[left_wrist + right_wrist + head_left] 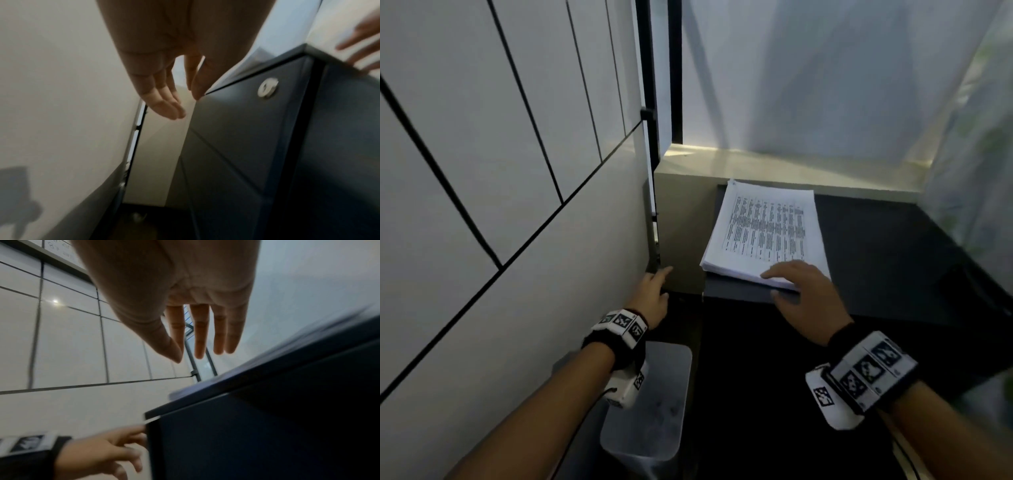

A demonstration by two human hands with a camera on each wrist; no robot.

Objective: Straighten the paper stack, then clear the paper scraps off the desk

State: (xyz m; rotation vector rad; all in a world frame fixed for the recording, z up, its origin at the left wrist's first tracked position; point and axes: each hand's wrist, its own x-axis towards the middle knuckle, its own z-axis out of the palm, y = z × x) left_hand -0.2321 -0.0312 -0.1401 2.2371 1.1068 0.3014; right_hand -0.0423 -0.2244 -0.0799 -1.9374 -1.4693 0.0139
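At the desk's near-left corner: your right hand (808,291), grip wide, fingers straight, lying on the near edge of the paper stack (767,233) and holding nothing. Your left hand (654,294), grip also wide and empty, hangs off the desk (893,260) beside the white wall (482,171). The stack overhangs the near edge; one-handed pressure there could tip sheets towards the grey bin (650,404) below. No scraps visible.
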